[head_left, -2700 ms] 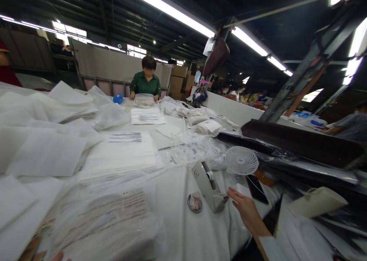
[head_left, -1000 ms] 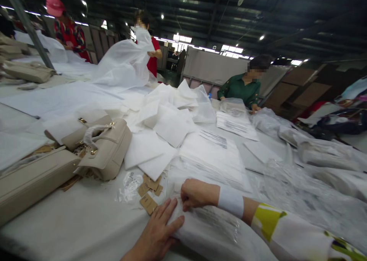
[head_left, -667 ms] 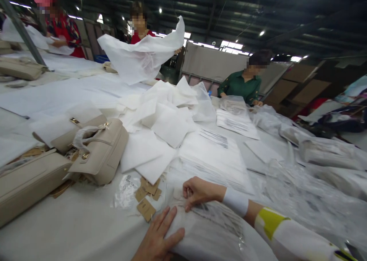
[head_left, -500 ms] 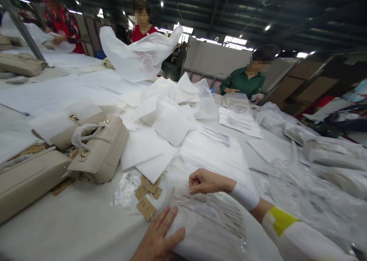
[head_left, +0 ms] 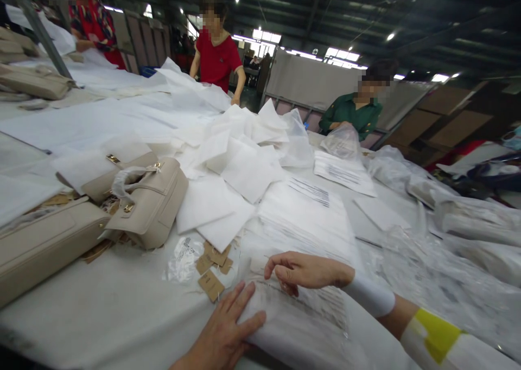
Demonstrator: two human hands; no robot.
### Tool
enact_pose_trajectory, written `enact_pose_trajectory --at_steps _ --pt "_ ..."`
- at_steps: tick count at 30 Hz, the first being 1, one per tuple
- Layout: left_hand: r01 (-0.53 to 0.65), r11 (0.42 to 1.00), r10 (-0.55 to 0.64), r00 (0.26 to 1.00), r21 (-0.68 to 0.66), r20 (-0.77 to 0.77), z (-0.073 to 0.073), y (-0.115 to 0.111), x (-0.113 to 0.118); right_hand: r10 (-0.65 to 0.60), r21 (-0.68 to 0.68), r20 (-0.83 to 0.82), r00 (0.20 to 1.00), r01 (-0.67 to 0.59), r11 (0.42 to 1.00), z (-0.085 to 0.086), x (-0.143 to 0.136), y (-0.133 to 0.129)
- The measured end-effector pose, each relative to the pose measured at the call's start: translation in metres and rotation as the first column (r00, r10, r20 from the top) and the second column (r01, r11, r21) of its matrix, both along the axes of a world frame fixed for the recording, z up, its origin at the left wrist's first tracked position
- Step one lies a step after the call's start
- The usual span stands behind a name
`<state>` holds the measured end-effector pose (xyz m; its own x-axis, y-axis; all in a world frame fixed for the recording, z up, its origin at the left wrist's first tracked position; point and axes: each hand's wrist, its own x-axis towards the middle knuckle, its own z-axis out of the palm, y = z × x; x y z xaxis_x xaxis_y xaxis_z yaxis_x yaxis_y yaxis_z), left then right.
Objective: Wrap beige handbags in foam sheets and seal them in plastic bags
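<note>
A see-through plastic bag (head_left: 301, 326) with printed lines lies before me at the table's near edge, something pale inside it. My left hand (head_left: 228, 326) rests on its left side, fingers stretched and the thumb spread. Over the bag's upper end is my right hand (head_left: 303, 272), its fingers bent and apart with nothing visible between them. Whether its fingertips touch the plastic I cannot tell. Several brown card tags (head_left: 211, 284) and a small printed plastic bag (head_left: 185, 259) lie just beyond my left hand.
Beige handbags (head_left: 157, 207) stand at the left. White foam sheets (head_left: 252, 172) are heaped mid-table, beside a stack of printed plastic bags (head_left: 305, 212). Bagged items (head_left: 476, 218) line the right side. Co-workers in red (head_left: 220, 61) and green (head_left: 352, 115) stand across the table.
My right hand has loosened from a pinch at the bag's upper edge and shifted slightly right. My left hand stays flat. The co-worker in red has lowered the raised white sheet.
</note>
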<state>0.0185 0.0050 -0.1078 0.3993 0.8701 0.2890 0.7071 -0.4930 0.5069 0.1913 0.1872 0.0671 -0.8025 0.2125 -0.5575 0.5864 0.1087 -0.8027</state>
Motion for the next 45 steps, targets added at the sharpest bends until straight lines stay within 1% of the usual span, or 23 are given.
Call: enact_pose_trajectory --at_steps 5,7,10,13,17,19,21,23,26,29,31,33,35,38,40,41,43,45 --pt "-0.02 0.999 0.02 1.0 0.026 0.011 -0.005 -0.001 0.002 -0.045 -0.155 0.02 0.999 0.047 0.987 0.0 0.006 -0.01" --pt "-0.024 1.0 0.024 1.0 0.019 0.011 -0.005 -0.001 0.002 -0.067 -0.194 0.036 0.997 0.072 0.978 -0.001 0.009 -0.013" --pt "-0.018 1.0 0.018 1.0 0.0 0.008 -0.004 -0.001 0.002 -0.069 -0.144 0.035 0.997 0.073 0.987 -0.005 0.015 -0.016" --pt "-0.019 0.999 0.019 1.0 -0.025 0.001 -0.002 -0.001 0.001 -0.038 -0.069 -0.027 0.999 0.036 0.997 -0.007 0.018 -0.017" --pt "-0.022 0.998 0.022 1.0 -0.052 -0.007 0.0 -0.001 0.001 0.017 -0.098 -0.107 0.994 -0.028 0.995 0.002 0.01 -0.018" --pt "-0.021 0.998 0.021 1.0 -0.059 -0.012 0.001 -0.001 0.001 0.069 -0.107 -0.113 0.991 -0.081 0.991 0.007 0.003 -0.017" --pt "-0.023 0.998 0.022 1.0 -0.063 -0.015 0.002 -0.001 0.001 0.136 -0.096 -0.108 0.985 -0.147 0.984 0.008 -0.005 -0.015" --pt "-0.028 0.998 0.027 0.999 -0.063 -0.017 0.002 0.0 0.001 0.204 -0.057 -0.093 0.975 -0.21 0.976 0.005 -0.013 -0.012" --pt "-0.029 0.998 0.028 1.0 -0.06 -0.01 0.002 0.001 0.001 0.287 0.074 -0.01 0.958 -0.285 0.956 -0.007 -0.024 -0.006" --pt "-0.017 0.999 0.016 1.0 -0.046 -0.003 0.001 0.001 0.0 0.33 0.242 0.126 0.935 -0.352 0.904 -0.02 -0.032 -0.001" --pt "-0.014 0.999 0.013 1.0 -0.035 -0.02 0.002 0.0 -0.001 0.336 0.311 0.189 0.923 -0.38 0.871 -0.028 -0.035 0.002" --pt "-0.012 1.0 0.012 0.999 -0.013 -0.045 0.006 0.001 -0.003 0.331 0.337 0.215 0.919 -0.388 0.858 -0.034 -0.038 0.003" --pt "-0.013 0.999 0.016 0.997 0.04 -0.073 0.014 0.002 -0.004 0.328 0.355 0.226 0.917 -0.391 0.849 -0.036 -0.039 0.003" --pt "-0.028 0.991 0.049 0.986 0.131 -0.16 0.024 0.004 0.0 0.329 0.419 0.25 0.91 -0.408 0.811 -0.04 -0.038 0.002" --pt "-0.063 0.981 0.106 0.966 0.185 -0.234 0.024 0.004 0.006 0.307 0.475 0.272 0.912 -0.404 0.782 -0.046 -0.034 0.004" --pt "-0.079 0.974 0.134 0.957 0.215 -0.257 0.022 0.003 0.009 0.264 0.503 0.278 0.924 -0.374 0.779 -0.049 -0.031 0.007" --pt "-0.107 0.959 0.179 0.948 0.263 -0.264 0.013 0.0 0.014 0.12 0.563 0.278 0.953 -0.263 0.784 -0.058 -0.019 0.017" --pt "-0.144 0.952 0.208 0.951 0.269 -0.23 0.0 -0.004 0.016 -0.057 0.628 0.259 0.964 -0.123 0.769 -0.065 -0.002 0.033"
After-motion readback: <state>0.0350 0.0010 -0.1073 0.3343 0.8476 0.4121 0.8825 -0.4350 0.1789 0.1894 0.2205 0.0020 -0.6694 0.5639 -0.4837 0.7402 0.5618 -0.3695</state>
